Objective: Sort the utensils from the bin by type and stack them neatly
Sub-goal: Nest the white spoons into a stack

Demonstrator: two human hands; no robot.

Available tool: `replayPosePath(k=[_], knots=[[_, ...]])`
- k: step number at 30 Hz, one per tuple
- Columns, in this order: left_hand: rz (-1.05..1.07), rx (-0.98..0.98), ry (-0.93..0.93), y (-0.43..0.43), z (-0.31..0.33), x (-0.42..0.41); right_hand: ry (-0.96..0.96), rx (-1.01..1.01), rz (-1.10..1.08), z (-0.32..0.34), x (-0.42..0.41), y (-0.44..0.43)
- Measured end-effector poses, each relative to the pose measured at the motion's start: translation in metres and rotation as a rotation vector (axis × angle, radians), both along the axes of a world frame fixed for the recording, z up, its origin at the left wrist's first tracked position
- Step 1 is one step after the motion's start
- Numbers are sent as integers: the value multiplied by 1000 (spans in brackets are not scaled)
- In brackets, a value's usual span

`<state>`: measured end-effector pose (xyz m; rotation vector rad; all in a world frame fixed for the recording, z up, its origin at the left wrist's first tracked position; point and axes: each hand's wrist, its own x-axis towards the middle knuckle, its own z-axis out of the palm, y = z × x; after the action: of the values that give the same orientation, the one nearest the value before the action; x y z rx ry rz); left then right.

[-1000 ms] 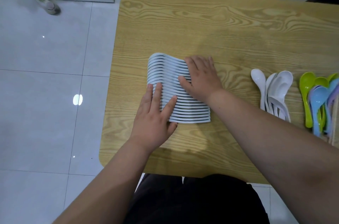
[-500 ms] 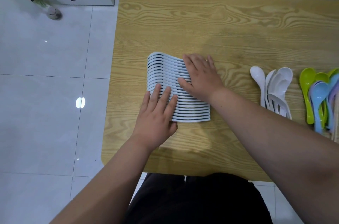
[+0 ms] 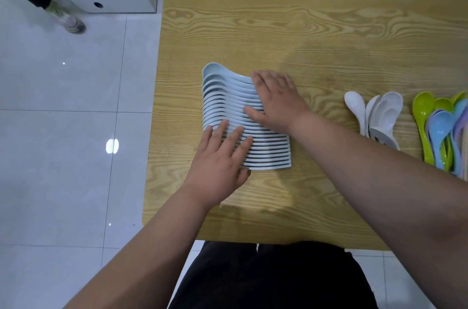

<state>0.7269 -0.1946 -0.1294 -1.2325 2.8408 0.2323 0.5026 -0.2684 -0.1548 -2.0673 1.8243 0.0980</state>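
Under your two hands, what lies on the bench [image 3: 253, 30]? (desk)

A row of pale blue spoons [image 3: 228, 95], nested one into the next, bowls on your left hand's side, handles under your right. Your left hand [image 3: 217, 156] lies flat on the near end of the row, fingers straight and spread, gripping nothing. Your right hand [image 3: 276, 101] rests just beyond it, palm down on the handles, fingers likewise straight. (caption)

Why flat, and not a grasp? (desk)

You appear to be squaring the row: two released palms can press and nudge many spoons at once without lifting any out of line. (caption)

And the other kinds? (desk)

Well off to the outside of your right forearm: white spoons [image 3: 379, 116] in a loose nest, then coloured spoons [image 3: 435, 126] beyond them. Each kind lies apart, likely so types do not mix. No bin shows. Those two groups look less tidy, so sorting seems further along than stacking. (caption)
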Motion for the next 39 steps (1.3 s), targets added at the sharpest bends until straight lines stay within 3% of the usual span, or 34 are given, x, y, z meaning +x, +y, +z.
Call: replayPosePath(k=[8,13,17,25,39], knots=[[10,16,40,-5,7,1,20,72,-29,15,-6,16],[-2,38,142,0,23,6,-26,-120,-3,27,8,73],[-2,84,141,16,37,15,-98,-113,3,46,14,123],[-75,266,-57,56,59,10,14,266,-61,96,19,204],[-182,352,-197,92,74,-81,31,375,-230,118,-73,261]])
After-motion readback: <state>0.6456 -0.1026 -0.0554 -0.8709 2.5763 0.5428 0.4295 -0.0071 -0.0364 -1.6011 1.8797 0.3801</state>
